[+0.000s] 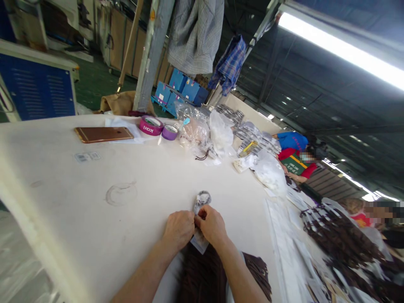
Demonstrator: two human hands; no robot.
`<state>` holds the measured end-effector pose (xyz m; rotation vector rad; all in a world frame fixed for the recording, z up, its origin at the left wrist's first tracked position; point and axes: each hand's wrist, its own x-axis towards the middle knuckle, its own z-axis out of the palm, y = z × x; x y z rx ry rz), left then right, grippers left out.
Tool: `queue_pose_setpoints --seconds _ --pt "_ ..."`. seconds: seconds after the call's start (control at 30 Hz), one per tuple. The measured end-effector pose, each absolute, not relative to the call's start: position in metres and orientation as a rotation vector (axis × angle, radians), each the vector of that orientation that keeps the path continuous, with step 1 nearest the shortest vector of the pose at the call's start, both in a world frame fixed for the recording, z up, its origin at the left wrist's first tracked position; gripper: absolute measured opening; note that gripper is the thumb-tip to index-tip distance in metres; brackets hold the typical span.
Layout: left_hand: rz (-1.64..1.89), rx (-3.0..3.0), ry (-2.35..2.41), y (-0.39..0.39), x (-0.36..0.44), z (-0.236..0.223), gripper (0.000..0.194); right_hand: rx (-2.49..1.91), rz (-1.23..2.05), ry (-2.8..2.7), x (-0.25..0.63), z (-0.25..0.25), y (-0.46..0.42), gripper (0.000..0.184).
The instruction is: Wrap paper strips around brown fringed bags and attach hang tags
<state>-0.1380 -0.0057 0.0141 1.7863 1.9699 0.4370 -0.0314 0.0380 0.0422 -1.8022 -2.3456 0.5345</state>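
Note:
My left hand (179,229) and my right hand (212,225) meet above the white table, fingers pinched together. What lies between the fingertips is too small and covered to name. Just beyond them a small grey-and-white looped piece (203,197) sticks out. Below the fingers hangs a pale, partly see-through tag (199,241), which overlaps the dark brown folded fabric (202,275). My forearms pass over this fabric, and one gathered edge (257,269) with small metal rings shows right of my right forearm.
On the white table (78,202) lie a phone (104,134), a magenta tape roll (151,125), a purple tape roll (169,132) and clear plastic bags (221,132). Brown garments (341,231) are piled at the right. People (296,162) work farther along. A metal post (153,54) stands behind.

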Motion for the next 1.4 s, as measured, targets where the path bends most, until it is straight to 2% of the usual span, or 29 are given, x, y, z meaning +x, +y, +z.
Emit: queue_pose_setpoints --seconds 0.3,0.67,0.77,0.93,1.23,1.4 --pt "0.488 1.823 1.934 -0.005 -0.137 0.01 0.026 -1.742 0.658 -2.228 -0.027 0.033 0.041 0.005" --pt "0.532 1.82 1.928 -0.008 -0.141 0.007 0.031 -1.602 0.764 -2.277 -0.02 0.033 0.037 0.005" --pt "0.542 1.812 1.914 -0.008 -0.143 0.007 0.029 -1.567 0.738 -2.343 -0.015 0.04 0.036 0.004" --pt "0.54 1.803 1.905 -0.008 -0.144 0.008 0.029 -1.523 0.669 -2.445 -0.01 0.05 0.038 0.021" --pt "0.568 1.811 1.898 -0.01 -0.144 0.008 0.03 -1.513 0.525 -2.635 -0.018 0.056 0.042 0.022" --pt "0.582 1.8 1.903 -0.012 -0.143 0.011 0.021 -1.523 0.525 -2.681 -0.02 0.057 0.044 0.024"
